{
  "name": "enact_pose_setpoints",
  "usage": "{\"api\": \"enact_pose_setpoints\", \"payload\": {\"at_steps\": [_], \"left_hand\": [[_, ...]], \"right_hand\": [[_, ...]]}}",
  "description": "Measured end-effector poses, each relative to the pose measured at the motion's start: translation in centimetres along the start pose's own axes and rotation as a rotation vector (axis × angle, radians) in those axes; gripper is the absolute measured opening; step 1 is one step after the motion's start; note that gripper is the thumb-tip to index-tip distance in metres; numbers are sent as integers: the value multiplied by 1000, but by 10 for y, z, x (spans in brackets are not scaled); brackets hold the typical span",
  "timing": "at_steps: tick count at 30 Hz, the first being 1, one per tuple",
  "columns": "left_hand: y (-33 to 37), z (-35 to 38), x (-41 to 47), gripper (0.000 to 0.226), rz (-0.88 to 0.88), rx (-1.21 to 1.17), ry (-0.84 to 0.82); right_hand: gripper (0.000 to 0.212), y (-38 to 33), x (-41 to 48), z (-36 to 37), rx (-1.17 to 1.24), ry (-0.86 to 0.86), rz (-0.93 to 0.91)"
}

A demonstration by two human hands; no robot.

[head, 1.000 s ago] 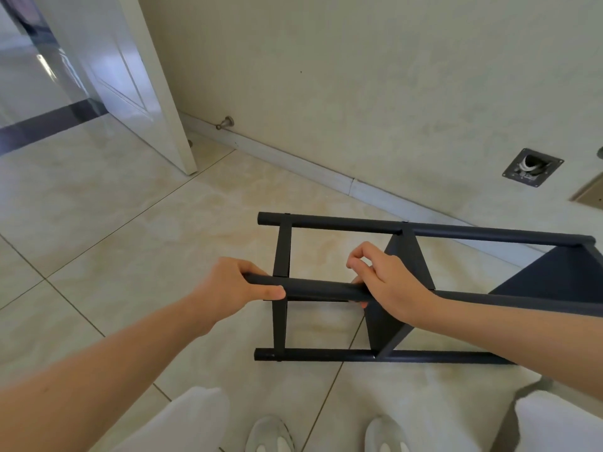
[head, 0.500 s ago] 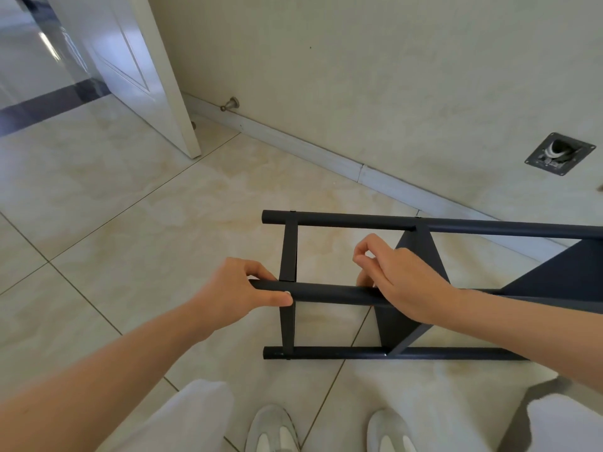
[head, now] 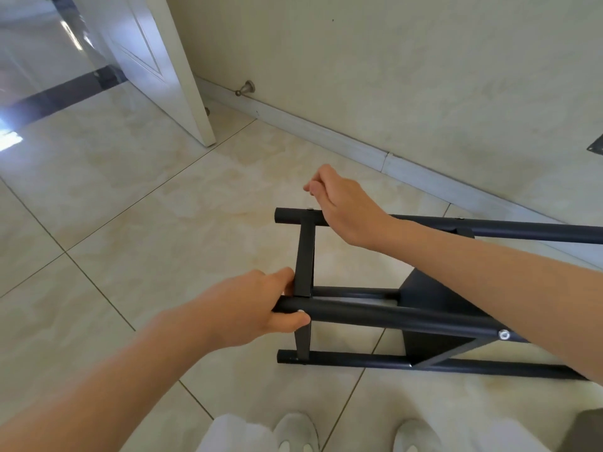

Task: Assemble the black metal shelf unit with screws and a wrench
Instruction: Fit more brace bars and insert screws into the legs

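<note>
The black metal shelf unit (head: 375, 316) lies on its side on the tiled floor, its tubes running left to right. My left hand (head: 248, 308) grips the left end of the near upper tube, next to the flat crossbar (head: 305, 256). My right hand (head: 346, 207) hovers over the left end of the far tube (head: 522, 230), fingers curled together with nothing visible in them. A silver screw head (head: 504, 335) shows on the near tube and another (head: 310, 209) sits on the far tube just below my right fingers. A black shelf panel (head: 430, 298) sits inside the frame. No wrench is in view.
A white door (head: 156, 60) stands open at the upper left, with a metal doorstop (head: 246, 88) on the baseboard behind it. The wall runs close behind the frame. My shoes (head: 297, 432) are just in front of the near bottom tube. A dark object (head: 580, 432) fills the bottom right corner.
My right hand let go of the near upper tube and moved up and away to the far tube's left end. My left hand kept its grip, and the view shifted nearer to the frame.
</note>
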State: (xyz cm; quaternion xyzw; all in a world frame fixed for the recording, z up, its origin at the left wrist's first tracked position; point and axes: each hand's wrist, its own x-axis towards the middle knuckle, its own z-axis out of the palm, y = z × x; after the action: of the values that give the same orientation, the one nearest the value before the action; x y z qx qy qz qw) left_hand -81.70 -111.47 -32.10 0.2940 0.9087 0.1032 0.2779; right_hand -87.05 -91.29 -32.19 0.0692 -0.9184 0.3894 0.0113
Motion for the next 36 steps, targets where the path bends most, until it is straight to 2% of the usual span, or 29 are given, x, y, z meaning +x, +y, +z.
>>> {"api": "enact_pose_setpoints", "payload": {"at_steps": [5, 7, 10, 14, 21, 24, 29, 33, 36], "left_hand": [[-4, 0, 9, 35, 68, 73, 48], [-7, 0, 12, 36, 89, -3, 69], [-9, -3, 12, 48, 125, -136, 13], [-12, -3, 12, 58, 174, -99, 16], [-19, 11, -1, 32, 221, -222, 30], [-20, 15, -3, 28, 226, -235, 33], [-19, 20, -10, 40, 206, -98, 108], [-16, 21, -14, 32, 187, -24, 152], [-17, 24, -15, 38, 156, 12, 188]], "right_hand": [[22, 2, 20, 19, 11, -35, 37], [23, 4, 23, 23, -64, -39, 4], [24, 7, 22, 23, -130, -46, -92], [23, 8, 19, 24, -155, -2, -157], [20, 5, 8, 28, -201, -5, -219], [21, 4, 6, 29, -194, -9, -220], [21, 1, 2, 30, -217, -9, -219], [22, -1, 0, 31, -244, -9, -221], [21, -2, -1, 31, -242, -14, -222]]}}
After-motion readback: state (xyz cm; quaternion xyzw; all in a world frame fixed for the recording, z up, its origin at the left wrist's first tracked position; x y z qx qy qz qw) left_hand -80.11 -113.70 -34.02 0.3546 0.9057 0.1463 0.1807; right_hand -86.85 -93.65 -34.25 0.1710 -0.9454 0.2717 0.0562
